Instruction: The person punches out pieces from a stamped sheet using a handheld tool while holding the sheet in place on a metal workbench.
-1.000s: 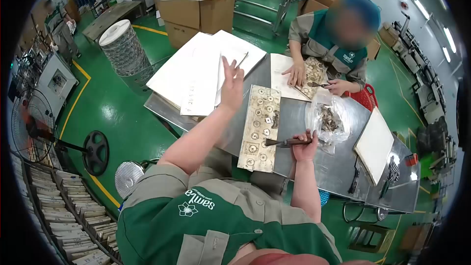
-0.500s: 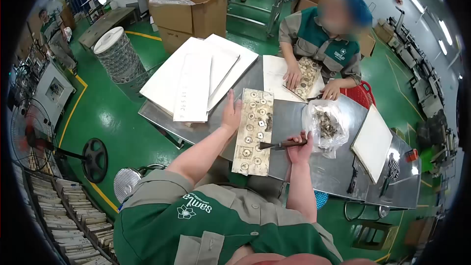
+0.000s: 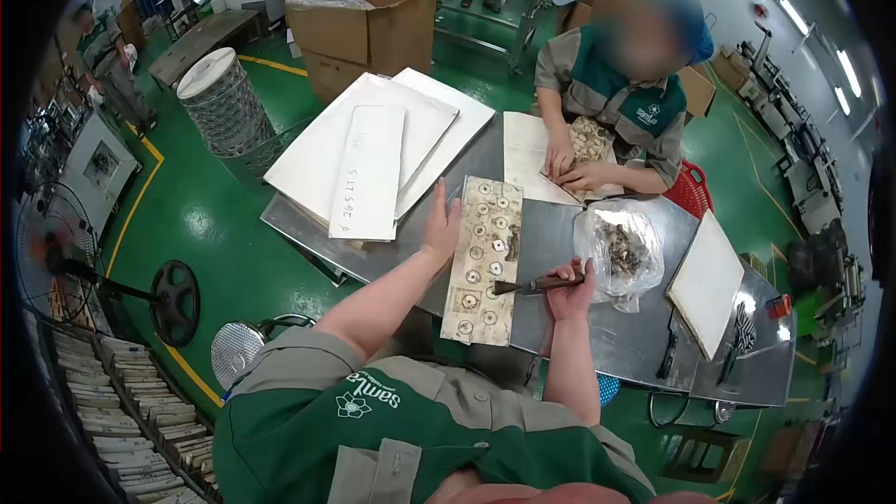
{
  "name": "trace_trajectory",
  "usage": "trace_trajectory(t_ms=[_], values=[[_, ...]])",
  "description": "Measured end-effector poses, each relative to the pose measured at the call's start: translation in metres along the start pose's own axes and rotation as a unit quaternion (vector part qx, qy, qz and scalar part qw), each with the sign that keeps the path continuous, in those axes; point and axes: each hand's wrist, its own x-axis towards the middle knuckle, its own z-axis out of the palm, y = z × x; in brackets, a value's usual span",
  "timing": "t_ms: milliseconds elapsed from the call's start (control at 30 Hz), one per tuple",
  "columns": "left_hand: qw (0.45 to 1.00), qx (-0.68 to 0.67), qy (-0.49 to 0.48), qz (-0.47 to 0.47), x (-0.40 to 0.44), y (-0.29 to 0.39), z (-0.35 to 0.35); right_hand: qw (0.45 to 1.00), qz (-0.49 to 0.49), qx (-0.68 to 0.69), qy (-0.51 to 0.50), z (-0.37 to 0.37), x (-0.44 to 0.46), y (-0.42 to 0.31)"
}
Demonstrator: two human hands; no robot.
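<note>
A worn cream board (image 3: 481, 308) with rows of round marks lies before me, its lower end reaching past the table edge. My left hand (image 3: 441, 224) rests against its left edge with the fingers stretched out; any part under the board is hidden. In my right hand (image 3: 571, 291) is a scraper (image 3: 530, 285) with a dark handle, its flared tip over the lower right part of the board. Beside that hand sits a clear plastic bag (image 3: 623, 252) holding small brownish pieces.
White boards (image 3: 369, 168) are stacked on the metal table (image 3: 546, 224) at left. Across from me, a co-worker (image 3: 607, 93) bends over another marked board (image 3: 590, 142). A white panel (image 3: 707, 285) and dark-handled tools (image 3: 669, 350) lie at right. A fan (image 3: 61, 252) stands at far left.
The co-worker's hands have come closer together over their board. My view has shifted slightly. The scraper stays over nearly the same part of my board, and my grip on it looks alike.
</note>
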Motion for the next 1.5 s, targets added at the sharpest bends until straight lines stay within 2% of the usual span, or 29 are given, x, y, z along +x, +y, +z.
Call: trace_trajectory(t_ms=[133, 433, 500, 533, 700, 1500], values=[[0.999, -0.037, 0.007, 0.007, 0.001, -0.008, 0.004, 1.0, -0.002, 0.002, 0.016, -0.002, -0.002, 0.001], [0.998, 0.019, 0.042, 0.034, 0.002, -0.01, 0.002, 1.0, 0.005, 0.004, 0.017, -0.001, 0.0, 0.001], [0.998, -0.033, -0.028, -0.043, 0.0, -0.003, -0.004, 1.0, 0.004, -0.008, 0.021, -0.002, 0.0, 0.001], [0.998, -0.034, -0.028, -0.043, 0.0, -0.003, -0.003, 1.0, 0.004, -0.01, 0.021, -0.001, -0.001, 0.0], [0.999, -0.028, 0.009, -0.013, 0.001, -0.006, 0.0, 0.999, 0.006, -0.002, 0.045, 0.004, -0.001, 0.002], [0.999, -0.045, 0.024, -0.003, 0.001, -0.015, 0.004, 1.0, 0.002, -0.004, 0.025, 0.0, -0.002, 0.001]])
